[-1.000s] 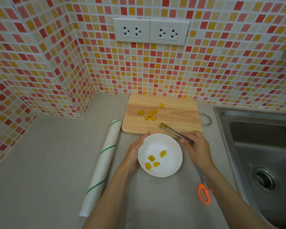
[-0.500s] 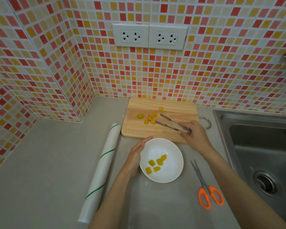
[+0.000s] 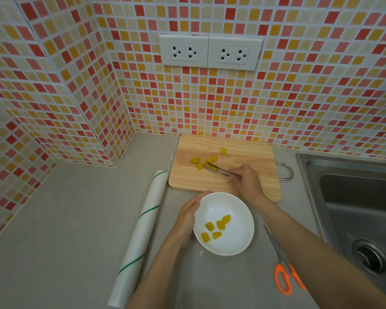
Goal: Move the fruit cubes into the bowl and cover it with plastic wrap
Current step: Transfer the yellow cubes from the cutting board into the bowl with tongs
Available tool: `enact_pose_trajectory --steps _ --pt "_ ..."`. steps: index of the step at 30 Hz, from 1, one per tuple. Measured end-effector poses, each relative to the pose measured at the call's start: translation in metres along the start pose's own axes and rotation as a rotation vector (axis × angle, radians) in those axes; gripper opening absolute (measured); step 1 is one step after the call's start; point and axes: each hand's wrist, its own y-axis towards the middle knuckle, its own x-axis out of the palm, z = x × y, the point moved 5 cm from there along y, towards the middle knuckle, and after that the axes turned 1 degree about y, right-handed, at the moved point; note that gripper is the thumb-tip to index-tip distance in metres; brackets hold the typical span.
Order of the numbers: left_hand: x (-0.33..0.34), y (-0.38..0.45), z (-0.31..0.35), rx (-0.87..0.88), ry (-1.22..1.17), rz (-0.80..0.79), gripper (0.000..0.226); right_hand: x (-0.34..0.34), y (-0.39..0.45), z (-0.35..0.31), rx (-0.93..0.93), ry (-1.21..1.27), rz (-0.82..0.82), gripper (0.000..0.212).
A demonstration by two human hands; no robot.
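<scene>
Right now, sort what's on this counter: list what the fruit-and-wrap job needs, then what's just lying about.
Needed: fruit cubes, bowl, tongs held by the right hand, cutting board, plastic wrap roll, left hand steadying the bowl.

Lying about: scissors, sink, wall sockets.

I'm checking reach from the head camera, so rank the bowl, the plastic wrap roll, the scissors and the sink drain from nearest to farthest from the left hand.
From the left hand:
1. Bowl, touching it, on its right.
2. Plastic wrap roll, to its left.
3. Scissors, right of the bowl.
4. Sink drain, far right.
</scene>
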Motion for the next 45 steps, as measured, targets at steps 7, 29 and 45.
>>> enact_pose_trajectory --steps 7,29,45 --pt "0.000 0.000 0.000 0.046 0.017 -0.009 0.027 -0.041 -0.056 -0.024 -0.092 0.200 0.061 0.027" --pt "0.005 -0.004 0.008 0.192 0.107 0.008 0.034 -0.071 -0.046 -0.029 -0.104 0.072 0.116 0.035" --pt "0.009 -0.005 0.004 0.162 -0.010 0.097 0.033 0.004 0.014 0.000 0.086 -0.104 0.004 0.030"
